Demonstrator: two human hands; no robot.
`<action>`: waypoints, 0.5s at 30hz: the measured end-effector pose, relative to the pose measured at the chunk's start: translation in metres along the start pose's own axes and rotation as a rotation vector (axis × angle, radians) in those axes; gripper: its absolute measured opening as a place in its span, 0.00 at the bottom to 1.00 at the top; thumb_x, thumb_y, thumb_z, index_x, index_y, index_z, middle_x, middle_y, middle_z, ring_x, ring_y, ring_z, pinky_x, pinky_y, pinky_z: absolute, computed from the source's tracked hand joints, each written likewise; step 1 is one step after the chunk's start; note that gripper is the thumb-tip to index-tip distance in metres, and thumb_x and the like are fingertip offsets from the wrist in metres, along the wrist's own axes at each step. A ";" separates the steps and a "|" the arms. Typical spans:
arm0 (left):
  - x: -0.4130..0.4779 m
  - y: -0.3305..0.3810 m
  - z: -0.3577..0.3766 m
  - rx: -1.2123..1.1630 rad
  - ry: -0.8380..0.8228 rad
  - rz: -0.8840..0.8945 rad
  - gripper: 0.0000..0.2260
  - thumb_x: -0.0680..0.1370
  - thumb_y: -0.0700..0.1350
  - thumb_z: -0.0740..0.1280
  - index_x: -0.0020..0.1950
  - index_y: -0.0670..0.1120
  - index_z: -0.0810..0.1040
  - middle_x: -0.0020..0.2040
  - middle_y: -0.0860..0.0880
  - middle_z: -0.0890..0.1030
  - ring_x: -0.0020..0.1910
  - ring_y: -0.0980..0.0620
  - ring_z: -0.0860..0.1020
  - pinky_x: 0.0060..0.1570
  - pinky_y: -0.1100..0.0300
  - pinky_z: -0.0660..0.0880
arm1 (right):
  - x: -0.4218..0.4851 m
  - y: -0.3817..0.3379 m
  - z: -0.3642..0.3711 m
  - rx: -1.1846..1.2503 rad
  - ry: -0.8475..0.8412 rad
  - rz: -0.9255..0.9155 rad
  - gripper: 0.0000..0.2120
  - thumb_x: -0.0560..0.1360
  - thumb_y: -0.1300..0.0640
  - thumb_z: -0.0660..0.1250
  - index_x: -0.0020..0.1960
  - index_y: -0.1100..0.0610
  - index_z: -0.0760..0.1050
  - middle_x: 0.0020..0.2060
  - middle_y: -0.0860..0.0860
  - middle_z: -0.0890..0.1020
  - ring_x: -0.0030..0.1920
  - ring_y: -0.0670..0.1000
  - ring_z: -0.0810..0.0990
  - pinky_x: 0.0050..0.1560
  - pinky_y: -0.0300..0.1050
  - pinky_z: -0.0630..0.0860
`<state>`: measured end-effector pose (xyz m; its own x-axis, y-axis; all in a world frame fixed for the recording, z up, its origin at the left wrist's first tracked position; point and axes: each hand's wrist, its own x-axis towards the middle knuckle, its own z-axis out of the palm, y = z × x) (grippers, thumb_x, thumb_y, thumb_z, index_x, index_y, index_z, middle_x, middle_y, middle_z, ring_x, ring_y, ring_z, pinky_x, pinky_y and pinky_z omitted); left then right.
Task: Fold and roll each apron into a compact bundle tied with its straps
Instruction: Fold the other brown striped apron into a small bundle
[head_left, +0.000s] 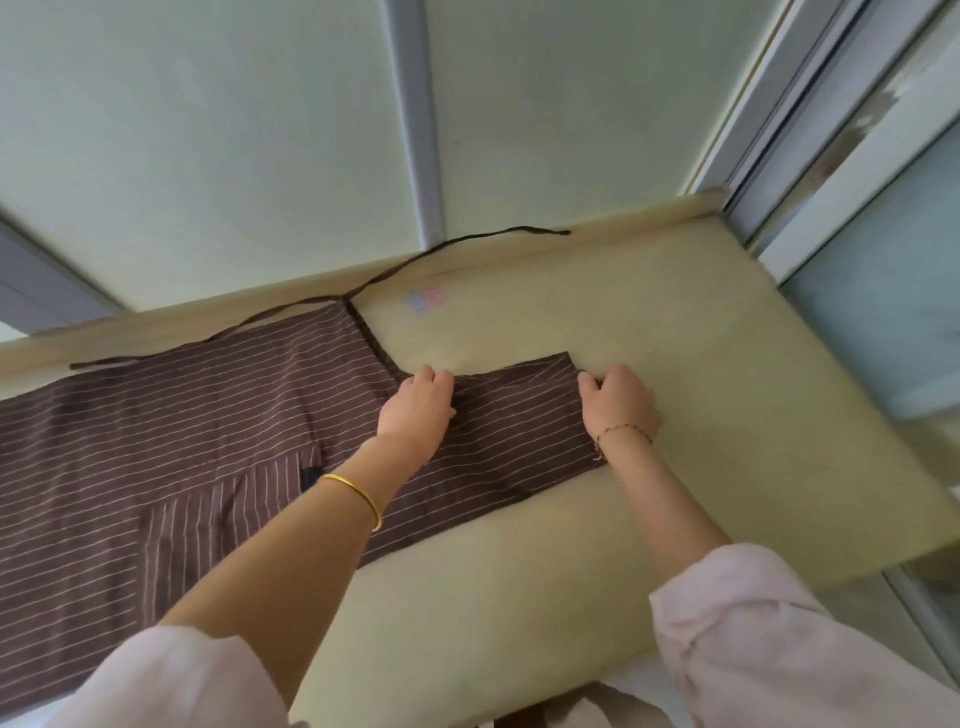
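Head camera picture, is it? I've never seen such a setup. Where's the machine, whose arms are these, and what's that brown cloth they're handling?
There is no machine here. A person wears one camera on the head, and it looks down at their own arms. A brown striped apron lies flat on a yellowish padded surface. Its dark strap trails along the far edge. The left hand and right hand sit at the apron's narrow bib end, with fingers curled at its far edge, apparently gripping it.
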<state>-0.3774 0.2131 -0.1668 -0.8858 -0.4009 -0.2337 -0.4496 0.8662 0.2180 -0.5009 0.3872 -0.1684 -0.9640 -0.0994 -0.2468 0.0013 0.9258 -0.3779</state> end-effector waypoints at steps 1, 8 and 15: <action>0.000 0.000 -0.002 -0.004 0.001 -0.016 0.12 0.81 0.43 0.61 0.64 0.44 0.70 0.58 0.45 0.73 0.51 0.48 0.75 0.50 0.56 0.77 | 0.004 0.001 -0.001 0.097 -0.042 0.003 0.13 0.77 0.48 0.60 0.50 0.56 0.76 0.47 0.54 0.81 0.50 0.58 0.78 0.47 0.49 0.75; 0.003 0.004 -0.006 0.009 0.156 -0.140 0.06 0.81 0.40 0.59 0.58 0.46 0.66 0.50 0.46 0.75 0.42 0.49 0.73 0.36 0.58 0.71 | 0.012 -0.001 -0.020 0.500 -0.111 -0.394 0.06 0.74 0.62 0.65 0.43 0.57 0.67 0.43 0.53 0.76 0.46 0.57 0.76 0.48 0.48 0.75; 0.011 0.005 0.008 0.056 0.163 -0.231 0.12 0.81 0.40 0.61 0.63 0.44 0.66 0.58 0.43 0.71 0.54 0.45 0.71 0.49 0.54 0.76 | 0.030 -0.009 -0.006 0.142 -0.171 -0.350 0.14 0.78 0.55 0.62 0.63 0.57 0.72 0.58 0.55 0.74 0.53 0.55 0.77 0.53 0.47 0.75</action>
<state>-0.3888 0.2152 -0.1757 -0.7694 -0.6285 -0.1144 -0.6387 0.7596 0.1229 -0.5311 0.3778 -0.1666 -0.8548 -0.4692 -0.2218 -0.2703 0.7674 -0.5815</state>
